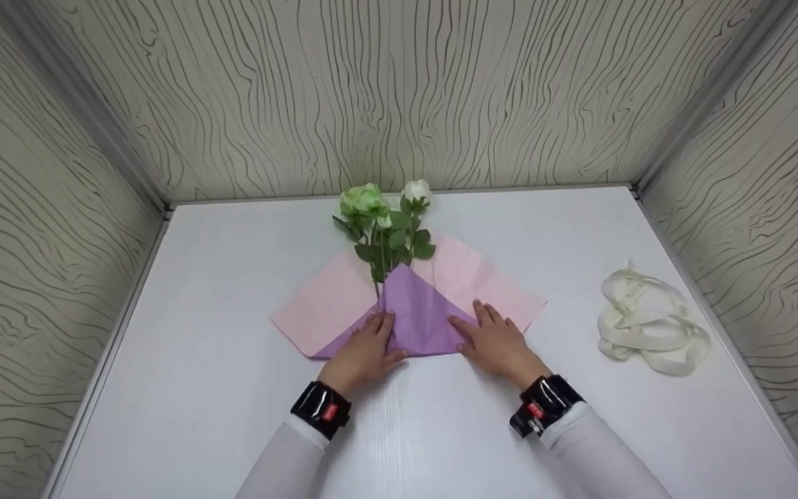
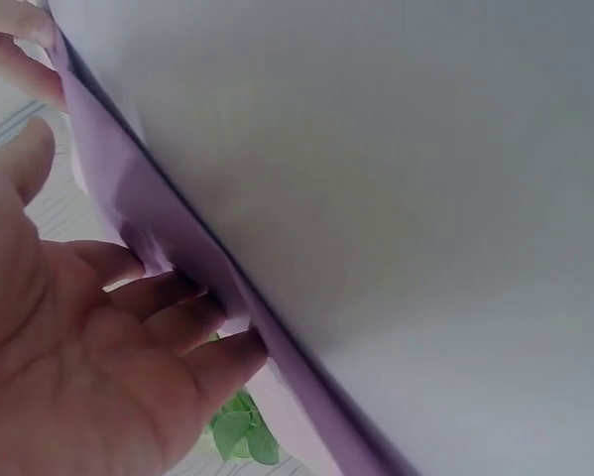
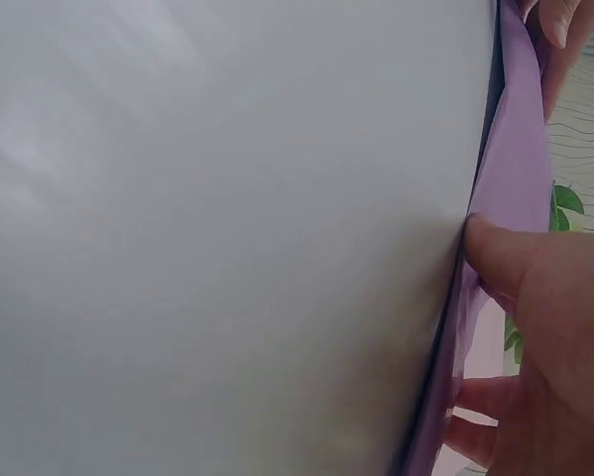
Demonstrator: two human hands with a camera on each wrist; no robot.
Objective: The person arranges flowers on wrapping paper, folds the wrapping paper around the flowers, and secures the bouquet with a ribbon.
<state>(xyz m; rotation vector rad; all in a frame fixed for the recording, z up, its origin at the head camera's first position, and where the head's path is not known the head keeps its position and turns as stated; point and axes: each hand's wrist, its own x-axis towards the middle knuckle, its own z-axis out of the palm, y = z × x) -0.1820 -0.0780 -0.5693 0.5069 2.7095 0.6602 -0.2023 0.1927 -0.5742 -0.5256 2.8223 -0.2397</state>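
Observation:
A sheet of wrapping paper, pink (image 1: pixel 482 277) on one face and purple (image 1: pixel 420 312) on the other, lies on the table with its near part folded up into a purple point. My left hand (image 1: pixel 364 350) rests on the left of the purple fold, fingers extended forward. On the right of the fold my right hand (image 1: pixel 499 346) presses with spread fingers; in the right wrist view its thumb (image 3: pixel 500 253) touches the folded edge. A green flower (image 1: pixel 363 199) and a white rose (image 1: pixel 416 190) with leafy stems lie on the paper, their lower ends hidden under the fold.
A loose heap of cream ribbon (image 1: pixel 648 326) lies on the white table (image 1: pixel 219 416), right of the paper. Wood-grain patterned panels (image 1: pixel 399 90) enclose the table at the back and both sides.

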